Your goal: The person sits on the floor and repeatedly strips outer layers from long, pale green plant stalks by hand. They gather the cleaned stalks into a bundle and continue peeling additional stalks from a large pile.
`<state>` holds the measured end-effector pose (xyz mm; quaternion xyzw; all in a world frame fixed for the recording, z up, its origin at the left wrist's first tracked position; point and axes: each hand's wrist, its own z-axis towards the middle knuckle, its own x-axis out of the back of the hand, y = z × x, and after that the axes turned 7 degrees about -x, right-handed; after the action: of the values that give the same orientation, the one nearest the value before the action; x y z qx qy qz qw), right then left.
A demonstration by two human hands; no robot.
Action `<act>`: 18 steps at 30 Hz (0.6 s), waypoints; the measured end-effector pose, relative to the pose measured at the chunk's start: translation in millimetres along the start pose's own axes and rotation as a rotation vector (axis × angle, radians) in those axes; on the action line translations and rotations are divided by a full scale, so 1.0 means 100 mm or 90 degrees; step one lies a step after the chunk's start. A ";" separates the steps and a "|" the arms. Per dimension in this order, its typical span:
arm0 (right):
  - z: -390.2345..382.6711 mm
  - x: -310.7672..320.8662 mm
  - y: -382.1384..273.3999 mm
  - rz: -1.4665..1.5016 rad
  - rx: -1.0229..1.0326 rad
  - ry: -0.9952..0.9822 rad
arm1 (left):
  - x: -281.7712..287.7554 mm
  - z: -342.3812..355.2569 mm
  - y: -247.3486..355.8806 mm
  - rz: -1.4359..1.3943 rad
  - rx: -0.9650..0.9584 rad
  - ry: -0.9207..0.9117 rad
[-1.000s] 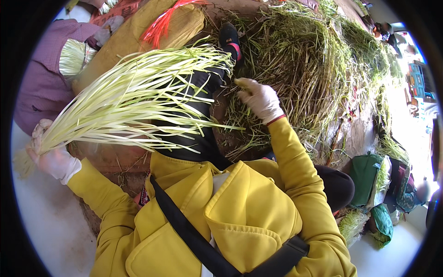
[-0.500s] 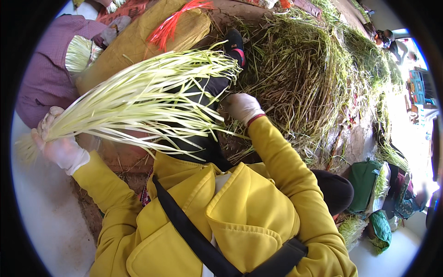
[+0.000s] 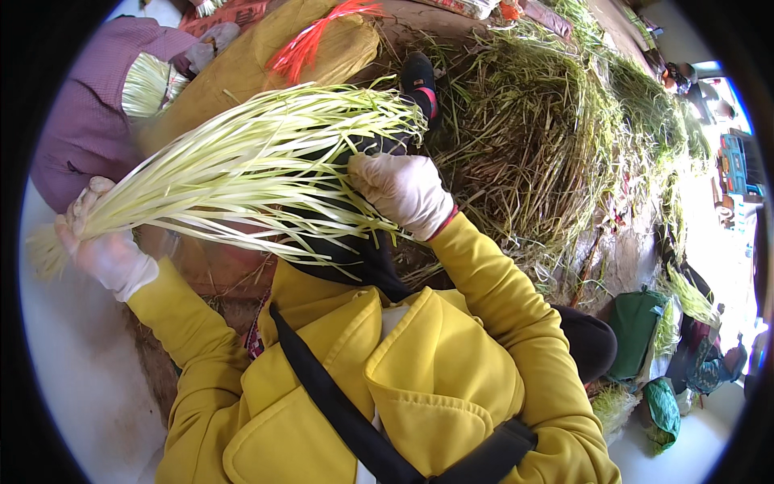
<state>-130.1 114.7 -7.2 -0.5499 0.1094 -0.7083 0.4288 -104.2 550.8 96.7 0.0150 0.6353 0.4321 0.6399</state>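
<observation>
A thick bunch of pale yellow-green chives (image 3: 234,173) stretches across my lap, its long flat leaves fanning out to the right. My left hand (image 3: 101,234), in a whitish glove, is closed around the bundled stem end at the left. The stem ends stick out past that hand and look blurred. At the loose leaf side, my gloved right hand (image 3: 403,194) has its fingers curled in a pinch on some leaves. Its fingertips are partly hidden among them.
A large heap of loose green and dried leaves (image 3: 532,153) covers the floor ahead and right. Red ties (image 3: 318,40) lie on a tan sack (image 3: 266,60). A person in a purple checked garment (image 3: 72,149) is close on the left. Green bags (image 3: 637,335) stand at the right.
My right hand has moved from over the leaf heap leftward and nearer, onto the chive leaves. My left hand keeps its hold on the stem end.
</observation>
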 end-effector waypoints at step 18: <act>0.40 -0.03 -0.25 0.104 0.049 -0.090 | -0.22 -0.17 -0.03 -0.013 0.008 -0.022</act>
<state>-107.5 144.9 20.7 -0.5709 0.0958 -0.6343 0.5124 -112.2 527.4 109.1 0.0201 0.6271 0.4213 0.6549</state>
